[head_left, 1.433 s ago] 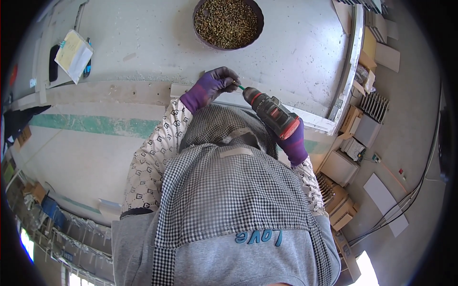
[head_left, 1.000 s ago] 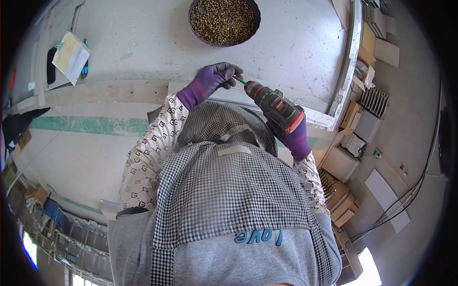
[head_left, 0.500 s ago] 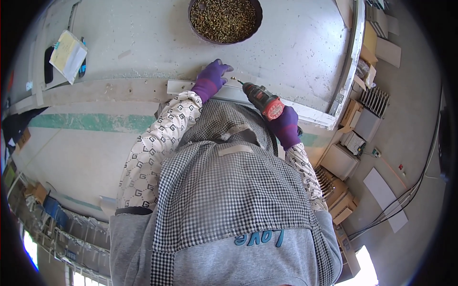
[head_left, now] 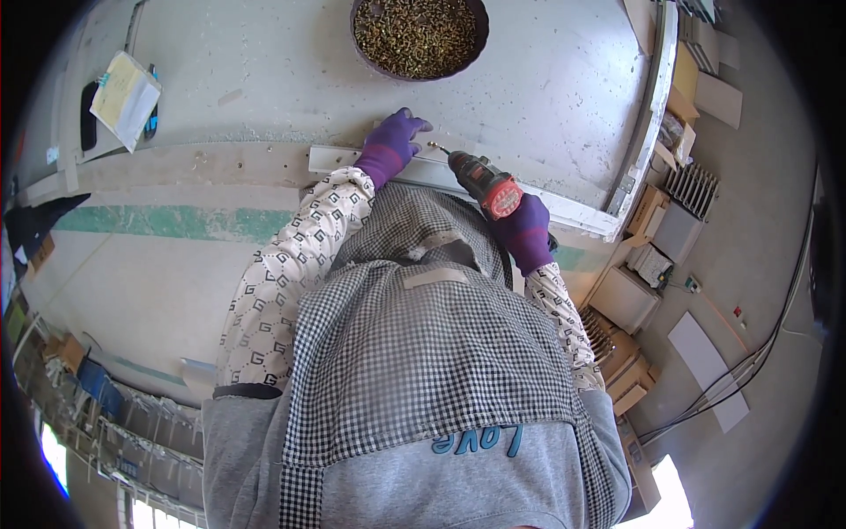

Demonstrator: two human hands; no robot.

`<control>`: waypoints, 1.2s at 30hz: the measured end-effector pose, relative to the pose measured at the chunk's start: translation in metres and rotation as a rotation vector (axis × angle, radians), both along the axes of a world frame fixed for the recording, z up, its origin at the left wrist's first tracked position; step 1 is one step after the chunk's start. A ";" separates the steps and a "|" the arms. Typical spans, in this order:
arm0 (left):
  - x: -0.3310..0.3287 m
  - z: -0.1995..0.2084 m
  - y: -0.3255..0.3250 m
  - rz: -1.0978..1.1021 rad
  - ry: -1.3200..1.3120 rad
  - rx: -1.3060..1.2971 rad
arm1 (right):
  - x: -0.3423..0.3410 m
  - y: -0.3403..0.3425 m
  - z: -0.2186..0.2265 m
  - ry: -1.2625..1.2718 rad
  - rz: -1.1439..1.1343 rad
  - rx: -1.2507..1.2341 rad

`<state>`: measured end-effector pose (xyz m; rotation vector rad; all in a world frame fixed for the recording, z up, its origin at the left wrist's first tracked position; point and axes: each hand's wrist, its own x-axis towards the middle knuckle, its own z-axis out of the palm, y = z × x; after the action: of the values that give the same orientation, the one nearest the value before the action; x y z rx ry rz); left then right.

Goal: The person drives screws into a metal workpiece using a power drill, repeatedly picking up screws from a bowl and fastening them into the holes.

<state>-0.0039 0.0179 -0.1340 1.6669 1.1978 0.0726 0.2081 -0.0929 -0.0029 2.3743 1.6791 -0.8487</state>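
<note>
My right hand [head_left: 524,231], in a purple glove, grips a dark cordless drill [head_left: 483,183] with a red rear end. Its bit points up and left, and a small brass-coloured screw [head_left: 433,144] sits at its tip. My left hand [head_left: 390,145], gloved in purple as well, rests over a long white metal strip [head_left: 332,160] along the table's near edge. Its thumb and forefinger are apart, close to the screw but not visibly touching it; the palm side is hidden. Beyond both hands stands a dark round bowl [head_left: 483,44] full of small brass-coloured screws.
A clipped paper pad [head_left: 126,101], a black phone-like object [head_left: 89,117] and a blue-and-black tool [head_left: 152,115] lie at the left of the pale metal-topped table [head_left: 238,53]. A raised metal rail [head_left: 636,150] bounds its right side. Cardboard boxes [head_left: 648,212] and cables [head_left: 775,326] are on the floor at right.
Both hands and the drill hold nearly the same places. The whole view has shifted very slightly.
</note>
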 end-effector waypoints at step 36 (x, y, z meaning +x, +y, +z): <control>0.004 -0.011 -0.008 0.045 0.010 0.042 | -0.018 0.039 0.011 -0.107 0.141 -0.373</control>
<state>-0.0003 0.0099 -0.1452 1.6787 1.2491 0.1189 0.1898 -0.0536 0.0077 1.9935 1.4754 -0.9015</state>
